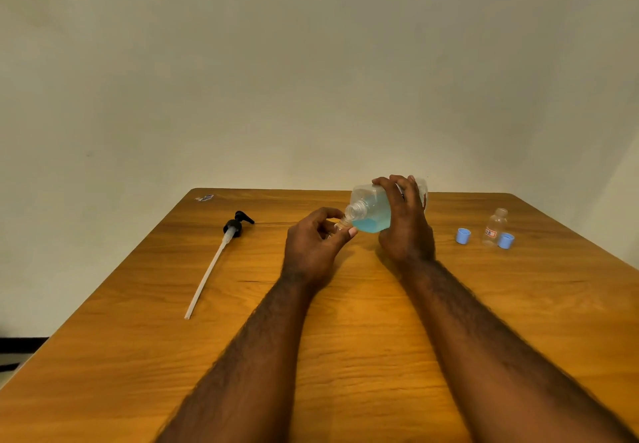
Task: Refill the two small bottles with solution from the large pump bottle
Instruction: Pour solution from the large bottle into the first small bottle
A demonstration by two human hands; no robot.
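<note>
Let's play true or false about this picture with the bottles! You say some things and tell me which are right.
1. The right hand holds the big clear plastic bottle of blue liquid tipped sideways. True.
2. The black pump with a long white tube sits on that bottle. False: it lies on the wooden table.
3. Two light-blue round caps lie on the table. True.
4. The left hand is empty. False: it pinches a tiny clear bottle at the big bottle's mouth.

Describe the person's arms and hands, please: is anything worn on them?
The left forearm and right forearm are bare and hairy, with no sleeves in view. The left hand and right hand wear no gloves. No watch or bracelet shows at either wrist.
</note>
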